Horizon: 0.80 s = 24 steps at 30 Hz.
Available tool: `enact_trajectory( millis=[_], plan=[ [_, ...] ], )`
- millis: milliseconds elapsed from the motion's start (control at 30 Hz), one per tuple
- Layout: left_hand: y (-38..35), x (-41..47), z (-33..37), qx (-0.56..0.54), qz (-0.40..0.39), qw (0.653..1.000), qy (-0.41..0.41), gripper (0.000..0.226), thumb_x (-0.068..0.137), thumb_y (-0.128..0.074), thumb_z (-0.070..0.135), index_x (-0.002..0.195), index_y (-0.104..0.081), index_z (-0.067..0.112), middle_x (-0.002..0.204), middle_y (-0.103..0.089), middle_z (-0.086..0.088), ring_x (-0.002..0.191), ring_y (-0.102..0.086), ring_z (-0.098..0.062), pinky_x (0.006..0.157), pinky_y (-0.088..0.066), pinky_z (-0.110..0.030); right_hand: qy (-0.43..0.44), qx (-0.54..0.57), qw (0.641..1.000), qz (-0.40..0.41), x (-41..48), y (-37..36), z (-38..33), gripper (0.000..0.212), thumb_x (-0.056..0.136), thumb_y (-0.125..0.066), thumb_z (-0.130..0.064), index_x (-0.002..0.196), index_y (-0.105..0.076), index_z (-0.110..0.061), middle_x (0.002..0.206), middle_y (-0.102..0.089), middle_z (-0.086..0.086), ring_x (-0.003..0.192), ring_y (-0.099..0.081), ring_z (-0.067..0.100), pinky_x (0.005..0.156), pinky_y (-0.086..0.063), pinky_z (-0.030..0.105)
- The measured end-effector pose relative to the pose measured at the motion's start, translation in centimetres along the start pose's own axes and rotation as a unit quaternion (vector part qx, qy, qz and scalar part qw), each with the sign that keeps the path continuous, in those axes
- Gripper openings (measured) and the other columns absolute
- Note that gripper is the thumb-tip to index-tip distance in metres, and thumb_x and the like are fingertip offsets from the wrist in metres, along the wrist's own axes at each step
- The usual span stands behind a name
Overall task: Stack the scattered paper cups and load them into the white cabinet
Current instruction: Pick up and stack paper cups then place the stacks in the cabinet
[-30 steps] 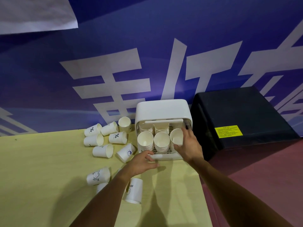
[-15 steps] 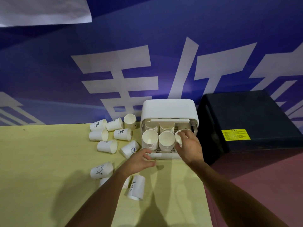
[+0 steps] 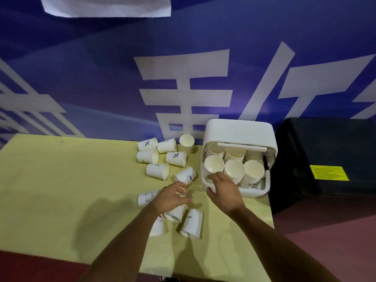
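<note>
Fingers of my right hand (image 3: pixel 222 193) are spread and loose with nothing in them. The tips sit right at the front-left corner of the white cabinet (image 3: pixel 240 131); touching its rim or just off it, I can't tell. My left hand (image 3: pixel 173 197) hangs over the loose cups, fingers gently curled and empty, tips close to the tipped cup (image 3: pixel 186 176) with the round logo.

Inside the cabinet the front stacks (image 3: pixel 234 171) stand three across, mouths up, with the back stacks (image 3: pixel 234 154) behind them. So loading is partly done, I reckon, and this is the gathering step. Ten or so scattered paper cups (image 3: pixel 157 170) lie on their sides on the yellow table (image 3: pixel 61 190), and an upright cup (image 3: pixel 186 142) stands near the cabinet.

The next move, as I judge it, is to pinch the nearest cup and nest it base-first into another without crushing the rims.

Some things are hard to read. My left palm and forearm cover part of the cups beneath (image 3: pixel 175 213), so my count is rough. The back stacks sit in shade behind the white bar (image 3: pixel 242 145). The yellow label (image 3: pixel 328 173) on the black box (image 3: pixel 325 143) is too blurred to read.
</note>
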<state>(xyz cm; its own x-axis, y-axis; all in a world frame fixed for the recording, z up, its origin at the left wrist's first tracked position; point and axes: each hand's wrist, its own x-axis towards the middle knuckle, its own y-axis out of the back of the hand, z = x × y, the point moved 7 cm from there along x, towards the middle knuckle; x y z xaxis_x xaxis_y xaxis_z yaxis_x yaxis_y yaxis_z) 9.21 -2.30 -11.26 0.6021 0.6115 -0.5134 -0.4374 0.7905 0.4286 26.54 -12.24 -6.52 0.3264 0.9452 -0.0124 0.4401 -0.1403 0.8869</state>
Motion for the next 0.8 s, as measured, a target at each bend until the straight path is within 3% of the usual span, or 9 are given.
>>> enact_trajectory(
  millis=[133,367,533,633,800],
  plan=[
    [2.7,-0.9,-2.6,-0.016,0.035,0.999,0.020,0.049,0.075,-0.082,0.039,0.116,-0.059,0.030,0.108,-0.064,0.005,0.088,-0.063,-0.006,0.080,-0.052,-0.022,0.027,0.002,0.999,-0.043,0.9,-2.4,-2.6,0.044,0.088,-0.061,-0.027,0.131,-0.058,-0.018,0.122,-0.059,0.002,0.106,-0.061,0.024,0.085,-0.050,0.034],
    [6.7,-2.2,-7.3,-0.014,0.097,0.994,0.043,0.048,0.077,-0.082,0.030,0.118,-0.059,0.022,0.110,-0.061,0.003,0.094,-0.059,-0.011,0.071,-0.042,-0.010,0.062,-0.016,0.992,-0.111,1.7,-7.0,-6.2,0.050,0.088,-0.060,-0.031,0.137,-0.053,-0.019,0.131,-0.056,0.001,0.121,-0.052,0.022,0.096,-0.046,0.033],
    [8.8,-2.1,-9.9,-0.009,0.133,0.990,0.049,0.060,0.065,-0.080,0.039,0.118,-0.060,0.021,0.115,-0.061,0.001,0.093,-0.058,-0.011,0.083,-0.048,-0.023,0.066,-0.058,0.984,-0.158,1.9,-10.6,-7.7,0.058,0.083,-0.063,-0.029,0.140,-0.051,-0.021,0.136,-0.053,0.001,0.123,-0.050,0.022,0.105,-0.038,0.033],
    [9.6,-1.6,-10.9,-0.002,0.141,0.989,0.050,0.064,0.061,-0.074,0.042,0.119,-0.060,0.020,0.116,-0.059,0.003,0.097,-0.058,-0.013,0.087,-0.050,-0.028,0.062,-0.067,0.981,-0.169,1.9,-12.2,-8.1,0.060,0.080,-0.065,-0.022,0.138,-0.053,-0.020,0.137,-0.052,0.002,0.122,-0.050,0.024,0.102,-0.039,0.035],
    [10.5,-0.1,-12.1,0.028,0.143,0.989,0.041,0.054,0.073,-0.080,0.022,0.122,-0.060,0.019,0.120,-0.057,0.004,0.108,-0.058,-0.016,0.092,-0.048,-0.030,0.104,-0.065,0.983,-0.135,2.2,-13.3,-8.8,0.066,0.057,-0.067,0.003,0.122,-0.065,-0.010,0.124,-0.062,0.012,0.109,-0.060,0.037,0.084,-0.048,0.044]
  ],
)
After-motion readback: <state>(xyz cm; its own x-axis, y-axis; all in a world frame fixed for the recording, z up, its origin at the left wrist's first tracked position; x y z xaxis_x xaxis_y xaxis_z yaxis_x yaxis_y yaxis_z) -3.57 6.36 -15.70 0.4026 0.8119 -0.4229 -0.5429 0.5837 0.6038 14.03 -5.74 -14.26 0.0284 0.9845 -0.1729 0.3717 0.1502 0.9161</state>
